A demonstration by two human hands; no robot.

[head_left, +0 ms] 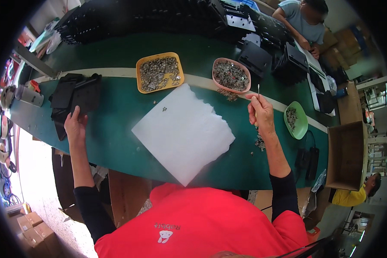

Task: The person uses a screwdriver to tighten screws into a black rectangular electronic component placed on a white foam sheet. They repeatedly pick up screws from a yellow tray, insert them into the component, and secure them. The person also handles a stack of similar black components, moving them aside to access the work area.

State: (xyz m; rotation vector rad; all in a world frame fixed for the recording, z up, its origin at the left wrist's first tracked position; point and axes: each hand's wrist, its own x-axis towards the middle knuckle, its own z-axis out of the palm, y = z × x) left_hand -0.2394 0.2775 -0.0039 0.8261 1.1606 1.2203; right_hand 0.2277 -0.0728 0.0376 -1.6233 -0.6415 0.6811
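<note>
At the left of the bench, my left hand [76, 127] is closed at the near edge of a black plastic part [85, 95], its thumb up and the other fingers partly hidden. More black panels [65, 96] lie against that part. My right hand [262, 115] is raised over the right side and grips a screwdriver [258, 89], whose thin metal shaft points up. Between my hands a white foam sheet [182, 133] with a ragged right edge lies on the green bench. A tiny cluster of metal pieces [164, 109] rests on the sheet.
Small metal parts fill a yellow tray [139, 79], a pink tray [215, 63] and a green bowl [302, 124]. Loose pieces [259, 142] lie below my right hand. Stacked black parts [133, 21] line the back. An open cardboard box [346, 157] stands right; a co-worker [303, 21] sits far right.
</note>
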